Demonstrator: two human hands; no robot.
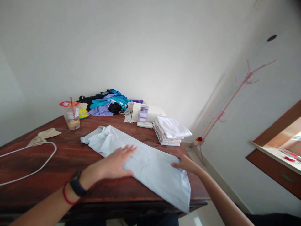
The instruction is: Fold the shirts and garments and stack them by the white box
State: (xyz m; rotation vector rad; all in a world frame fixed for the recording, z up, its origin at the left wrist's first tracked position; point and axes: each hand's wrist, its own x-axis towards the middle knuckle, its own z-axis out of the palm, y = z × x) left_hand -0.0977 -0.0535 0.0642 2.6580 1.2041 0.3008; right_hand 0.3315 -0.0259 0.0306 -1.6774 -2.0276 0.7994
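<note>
The pale grey-blue fabric garment, laid out as a long flat strip, is judged light, soft and limp, neither fragile nor notably slippery; it should crease readily if pushed. Suitable holding points are the two corners of the smooth end nearest the right fingers; the bunched end beyond the left fingers offers less defined edges.

The garment lies directly beneath both sets of fingers. Its near corner extends toward the wearer from the right fingers, past the front edge of the dark red-brown wooden table. The left hand is flat, with fingers extended and thumb spread, resting over the middle of the strip; it has hold of nothing. The right hand is at the far edge, thumb and fingers apart; no pinched fabric is visible, and whether the fingertips curl under the edge cannot be told.

Well left of the left fingers lie a white looped cable and a crumpled beige cloth. Beyond the right fingers stands a stack of folded white and pale fabrics; farther beyond the left fingers, a loose heap of blue, purple and black clothes rests near the wall
</note>
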